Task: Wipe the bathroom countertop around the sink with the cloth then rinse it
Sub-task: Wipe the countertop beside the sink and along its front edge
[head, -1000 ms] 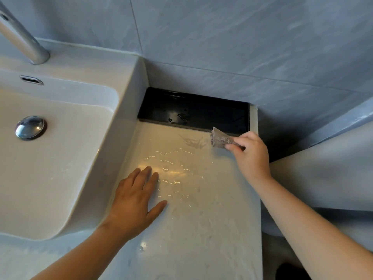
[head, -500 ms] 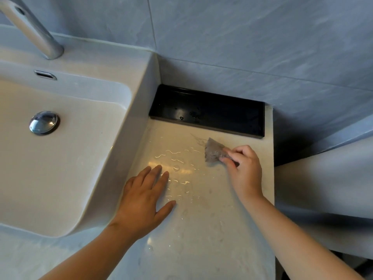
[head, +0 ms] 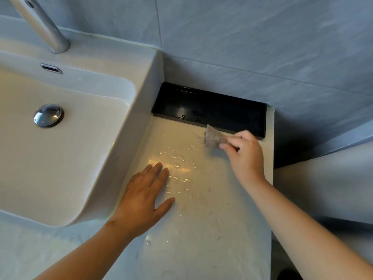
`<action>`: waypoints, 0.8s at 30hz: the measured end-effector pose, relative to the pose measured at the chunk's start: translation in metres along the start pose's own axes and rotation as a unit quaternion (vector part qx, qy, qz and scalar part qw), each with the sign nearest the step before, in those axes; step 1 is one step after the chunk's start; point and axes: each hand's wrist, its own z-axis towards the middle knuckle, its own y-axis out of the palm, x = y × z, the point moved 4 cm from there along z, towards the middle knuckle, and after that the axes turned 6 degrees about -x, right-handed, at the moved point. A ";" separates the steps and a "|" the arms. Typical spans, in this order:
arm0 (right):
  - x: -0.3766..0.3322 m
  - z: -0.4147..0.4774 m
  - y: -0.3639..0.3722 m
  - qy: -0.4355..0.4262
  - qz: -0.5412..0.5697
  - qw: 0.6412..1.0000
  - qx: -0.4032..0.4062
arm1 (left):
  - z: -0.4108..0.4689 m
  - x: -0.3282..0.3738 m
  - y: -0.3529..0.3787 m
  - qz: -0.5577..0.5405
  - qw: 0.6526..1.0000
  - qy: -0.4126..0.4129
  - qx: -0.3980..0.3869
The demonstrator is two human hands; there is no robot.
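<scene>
My right hand (head: 245,156) pinches a small grey cloth (head: 213,138) and presses it on the pale stone countertop (head: 205,229), just in front of the black tray. My left hand (head: 144,196) lies flat with fingers spread on the wet countertop beside the sink's right wall. Water streaks glint between the two hands. The white sink (head: 76,150) fills the left of the view, with a chrome drain plug (head: 48,115) in its basin and a chrome faucet (head: 43,24) at the back.
A shallow black tray (head: 210,110) sits at the back of the countertop against the grey tiled wall (head: 252,41). The countertop ends at a right edge, beyond which a white rounded surface (head: 327,182) lies lower.
My right hand moved the cloth away from the tray edge toward me and left, then back to the tray edge. My left hand stayed flat in place. The camera view shifted slightly.
</scene>
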 end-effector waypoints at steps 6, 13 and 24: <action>0.012 0.025 0.030 0.005 -0.043 0.999 0.021 | -0.028 0.004 -0.003 0.015 0.998 -0.008 0.063; -0.005 -0.006 0.045 -0.007 -0.003 1.000 0.019 | -0.038 -0.009 0.006 0.056 0.993 -0.087 0.054; -0.029 -0.087 0.049 0.001 0.060 0.994 -0.094 | -0.046 -0.022 0.017 0.059 0.991 -0.115 0.032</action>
